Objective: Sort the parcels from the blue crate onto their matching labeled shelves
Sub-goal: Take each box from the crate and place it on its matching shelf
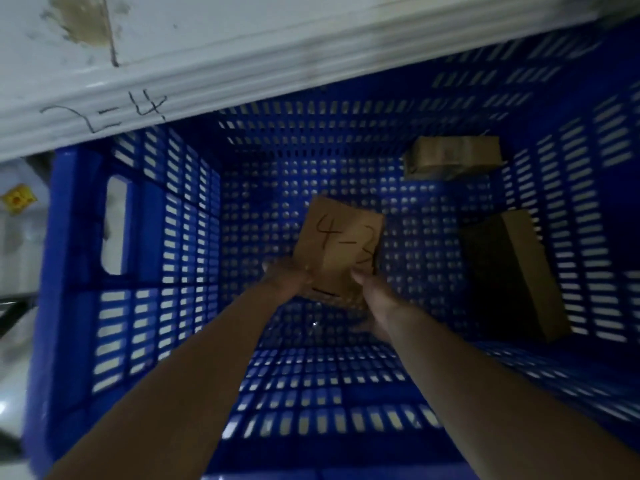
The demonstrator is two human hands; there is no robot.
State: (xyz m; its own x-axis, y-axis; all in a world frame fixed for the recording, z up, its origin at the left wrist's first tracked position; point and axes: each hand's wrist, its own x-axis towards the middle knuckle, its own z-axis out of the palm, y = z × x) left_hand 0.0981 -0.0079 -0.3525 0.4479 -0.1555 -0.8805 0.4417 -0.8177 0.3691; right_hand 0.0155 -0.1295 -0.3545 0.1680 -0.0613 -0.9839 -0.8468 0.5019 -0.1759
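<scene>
Both arms reach down into blue crate (69, 237). Left hand (285, 275) and right hand (369, 289) grip parcel marked 4-3 (341, 240) by its near end, left at its 7 o'clock corner, right at its 5 o'clock corner. Fingers are curled round the edges; blur hides finer detail. The parcel is mid-crate, at 12 o'clock from both hands, tilted, written face up. Cannot tell if it touches the crate floor. Taped parcel (450, 155) lies at 1 o'clock in the far corner. Dark-sided parcel (519, 268) leans on the wall at 3 o'clock. White shelf edge (207, 64) marked 2-4 runs across 11 to 12 o'clock.
</scene>
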